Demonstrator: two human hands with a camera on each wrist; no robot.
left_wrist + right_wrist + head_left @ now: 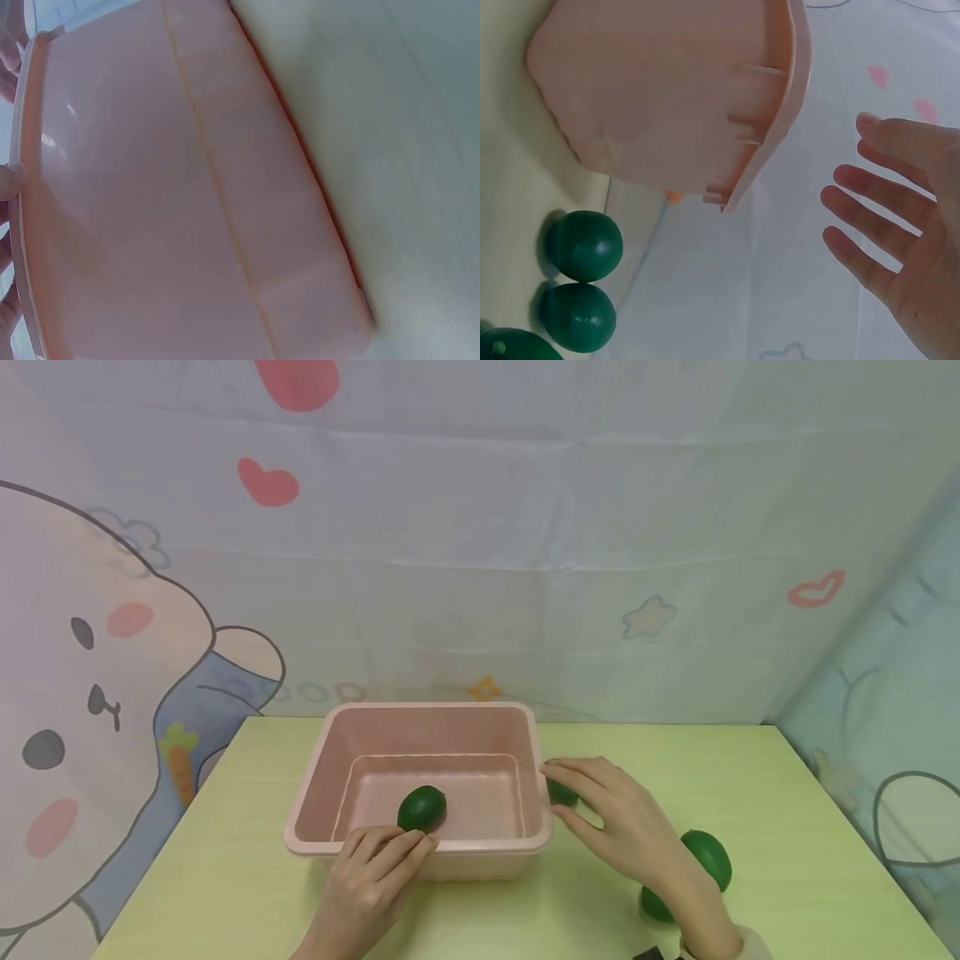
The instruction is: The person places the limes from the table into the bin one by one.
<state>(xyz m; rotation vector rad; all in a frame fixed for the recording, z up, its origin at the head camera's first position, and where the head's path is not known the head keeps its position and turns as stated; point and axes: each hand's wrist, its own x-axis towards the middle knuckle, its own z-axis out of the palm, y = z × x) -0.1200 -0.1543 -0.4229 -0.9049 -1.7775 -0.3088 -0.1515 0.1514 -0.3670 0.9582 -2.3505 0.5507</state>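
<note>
A pink plastic bin (420, 858) stands on the table, with one dark green, egg-shaped fruit (422, 808) inside near its front wall. My left hand (371, 877) holds the bin's front rim, fingers bent over it. In the left wrist view, fingertips (9, 182) show at the rim, beside the outer wall. To the right of the bin, my right hand (611, 814) hovers with fingers apart and holds nothing. Another green fruit (561, 791) is partly hidden behind it. The right wrist view shows that hand (907, 225) in the air, two green fruits (585, 246) lying side by side below.
Two more green fruits, one upper (707, 858) and one lower (656, 906), lie by my right forearm, partly covered by it. The light green tabletop (795, 827) ends at a printed cloth backdrop (480, 527) behind and at the sides.
</note>
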